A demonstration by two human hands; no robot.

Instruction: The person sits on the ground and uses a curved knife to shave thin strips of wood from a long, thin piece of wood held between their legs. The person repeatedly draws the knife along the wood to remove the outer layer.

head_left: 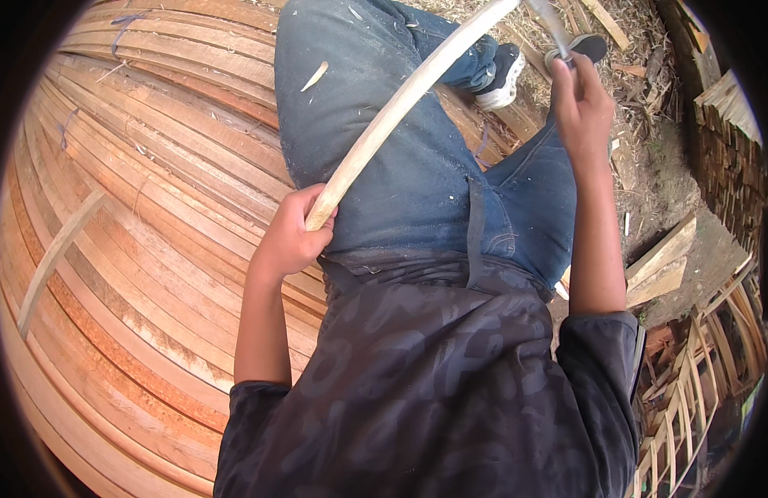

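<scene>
My left hand (288, 241) is closed around the lower end of a pale wooden stick (401, 108). The stick slants up and to the right across my jeans, and its far end leaves the top of the picture. My right hand (585, 104) grips a knife (552, 23) by its handle. The grey blade is smeared by motion and points up and to the left, close to the far end of the stick. Whether blade and stick touch, I cannot tell.
Long sawn boards (151, 216) lie in tied bundles at the left, with a loose curved strip (56, 253) on top. Shavings (641, 41) cover the ground at the upper right. Stacked wood (733, 158) and a heap of thin slats (691, 390) stand at the right.
</scene>
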